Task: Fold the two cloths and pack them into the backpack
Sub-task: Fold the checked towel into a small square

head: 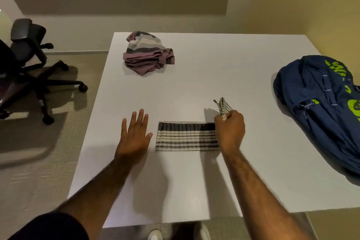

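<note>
Right grip [229,132] pinches the rectangular striped cloth [187,136] by its lifted end; left grip [134,134] lies flat, splayed.

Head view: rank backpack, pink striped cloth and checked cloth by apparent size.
1. backpack, though cut off at the frame edge.
2. pink striped cloth and checked cloth look alike; the pink one lies farther, so unranked.

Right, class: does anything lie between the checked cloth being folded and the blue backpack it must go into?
Nothing visible does. Only white table top shows between the black-and-cream checked cloth, whose end the right hand pinches, and the blue fabric backpack. The crumpled purple striped cloth lies far off on the other side.
</note>
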{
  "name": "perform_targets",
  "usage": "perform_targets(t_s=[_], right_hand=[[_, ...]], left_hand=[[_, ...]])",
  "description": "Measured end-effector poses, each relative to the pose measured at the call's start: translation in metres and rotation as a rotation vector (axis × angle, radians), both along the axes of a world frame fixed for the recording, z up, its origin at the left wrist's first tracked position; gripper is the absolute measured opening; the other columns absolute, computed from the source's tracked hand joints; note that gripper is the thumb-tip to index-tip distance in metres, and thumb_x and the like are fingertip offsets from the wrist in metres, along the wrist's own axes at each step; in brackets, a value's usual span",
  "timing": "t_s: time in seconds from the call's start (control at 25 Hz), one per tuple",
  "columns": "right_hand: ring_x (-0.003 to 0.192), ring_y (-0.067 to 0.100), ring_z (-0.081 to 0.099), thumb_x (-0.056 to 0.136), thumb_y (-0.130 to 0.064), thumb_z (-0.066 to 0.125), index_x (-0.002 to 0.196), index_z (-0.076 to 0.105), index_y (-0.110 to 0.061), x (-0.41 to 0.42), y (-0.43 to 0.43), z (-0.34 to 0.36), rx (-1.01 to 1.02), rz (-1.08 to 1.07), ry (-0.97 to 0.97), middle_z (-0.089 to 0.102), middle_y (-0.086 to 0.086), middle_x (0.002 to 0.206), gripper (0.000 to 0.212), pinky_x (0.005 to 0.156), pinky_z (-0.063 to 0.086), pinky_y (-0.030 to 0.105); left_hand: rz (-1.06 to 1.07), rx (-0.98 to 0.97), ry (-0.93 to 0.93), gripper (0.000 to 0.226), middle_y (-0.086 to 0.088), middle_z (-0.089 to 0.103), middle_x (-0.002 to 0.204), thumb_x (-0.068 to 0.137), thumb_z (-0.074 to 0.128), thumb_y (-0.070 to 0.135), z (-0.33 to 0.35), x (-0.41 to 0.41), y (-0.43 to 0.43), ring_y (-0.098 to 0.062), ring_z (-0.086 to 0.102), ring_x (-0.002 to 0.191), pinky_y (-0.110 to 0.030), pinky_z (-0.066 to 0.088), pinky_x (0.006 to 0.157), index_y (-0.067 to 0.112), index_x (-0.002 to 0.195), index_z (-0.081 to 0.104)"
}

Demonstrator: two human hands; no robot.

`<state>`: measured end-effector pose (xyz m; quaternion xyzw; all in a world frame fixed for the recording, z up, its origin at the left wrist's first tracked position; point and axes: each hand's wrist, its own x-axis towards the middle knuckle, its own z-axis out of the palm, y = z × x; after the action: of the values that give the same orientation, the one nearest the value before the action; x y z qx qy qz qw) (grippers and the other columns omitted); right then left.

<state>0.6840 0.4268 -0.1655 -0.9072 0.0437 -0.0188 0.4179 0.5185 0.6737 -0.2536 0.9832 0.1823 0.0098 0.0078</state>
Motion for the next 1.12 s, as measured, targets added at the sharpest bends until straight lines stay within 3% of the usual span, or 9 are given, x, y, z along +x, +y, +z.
perform_targets(t_s=[0.08,0.2,0.32,0.44,0.52,0.6,0.72,0.88,1.12], right_hand=[[0.087,0.03,0.058,0.083,-0.024,0.065,0.089,0.059,-0.007,-0.036,0.047,-0.008,-0.071,0.099,-0.13,0.063,0.007,0.09,0.019,0.094,0.046,0.046],[0.129,0.031,0.053,0.089,-0.025,0.066,0.118,0.063,-0.001,-0.086,0.096,-0.04,-0.25,0.343,-0.112,0.063,0.014,0.13,0.038,0.124,0.019,0.046],[0.144,0.033,0.04,0.093,-0.034,0.056,0.124,0.064,-0.004,-0.117,0.106,-0.076,-0.447,0.616,-0.136,0.054,0.014,0.147,0.044,0.123,0.016,0.05],[0.149,0.028,0.033,0.099,-0.054,0.034,0.115,0.068,-0.01,-0.128,0.096,-0.086,-0.436,0.739,-0.111,0.048,0.01,0.153,0.058,0.125,0.013,0.047],[0.15,0.021,0.031,0.103,-0.052,0.025,0.115,0.068,-0.015,-0.126,0.089,-0.08,-0.367,0.736,-0.136,0.047,0.006,0.154,0.059,0.126,0.013,0.044],[0.15,0.021,0.03,0.104,-0.041,0.023,0.133,0.061,-0.013,-0.112,0.082,-0.077,-0.402,0.655,-0.186,0.044,0.005,0.157,0.055,0.126,0.012,0.043],[0.155,0.024,0.016,0.105,-0.037,0.018,0.156,0.034,-0.011,-0.087,0.069,-0.082,-0.59,0.635,-0.164,0.026,0.009,0.166,0.059,0.127,0.008,0.046],[0.156,0.019,-0.008,0.108,-0.049,0.01,0.163,0.006,-0.015,-0.078,0.048,-0.101,-0.761,0.746,-0.147,0.0,0.003,0.17,0.065,0.126,0.003,0.049],[0.157,0.02,-0.007,0.105,-0.052,0.013,0.162,0.006,-0.011,-0.06,0.018,-0.108,-0.827,0.654,-0.13,0.0,0.005,0.17,0.07,0.124,0.005,0.057]], left_hand=[[-0.047,-0.021,-0.014,0.063,-0.016,0.002,0.17,0.108,0.019,0.04,-0.001,-0.004,0.008,-0.036,0.002,0.157,-0.061,0.01,0.124,0.006,0.161,0.014],[-0.108,0.002,-0.024,0.059,-0.022,0.017,0.166,0.11,0.023,0.036,-0.003,-0.013,0.016,-0.041,0.017,0.154,-0.063,0.023,0.119,0.001,0.158,0.025],[-0.099,-0.016,-0.029,0.062,-0.017,0.015,0.168,0.108,0.028,0.039,-0.003,-0.014,0.017,-0.036,0.015,0.155,-0.059,0.019,0.122,0.006,0.16,0.024],[-0.1,-0.028,0.006,0.062,-0.012,0.003,0.17,0.109,0.018,0.042,-0.006,-0.012,0.012,-0.032,0.004,0.157,-0.057,0.013,0.124,0.011,0.162,0.014],[-0.122,-0.076,-0.014,0.057,-0.009,-0.003,0.171,0.11,0.011,0.037,-0.004,-0.008,0.006,-0.03,-0.002,0.157,-0.056,0.009,0.125,0.014,0.163,0.012],[-0.159,-0.116,-0.042,0.058,-0.007,-0.001,0.171,0.108,0.008,0.035,0.004,0.002,-0.006,-0.029,-0.002,0.158,-0.055,0.01,0.125,0.017,0.163,0.014],[-0.21,-0.198,0.012,0.06,-0.003,-0.008,0.171,0.107,0.014,0.042,0.012,0.022,-0.037,-0.026,-0.011,0.157,-0.053,0.003,0.126,0.022,0.163,0.006],[-0.131,-0.17,0.151,0.076,-0.004,-0.02,0.169,0.094,-0.012,0.057,-0.002,0.028,-0.056,-0.03,-0.02,0.155,-0.056,-0.001,0.124,0.024,0.162,-0.01],[-0.137,-0.126,0.112,0.069,-0.002,-0.018,0.169,0.101,-0.002,0.056,-0.02,0.028,-0.055,-0.028,-0.021,0.154,-0.056,-0.002,0.124,0.024,0.162,-0.012]])
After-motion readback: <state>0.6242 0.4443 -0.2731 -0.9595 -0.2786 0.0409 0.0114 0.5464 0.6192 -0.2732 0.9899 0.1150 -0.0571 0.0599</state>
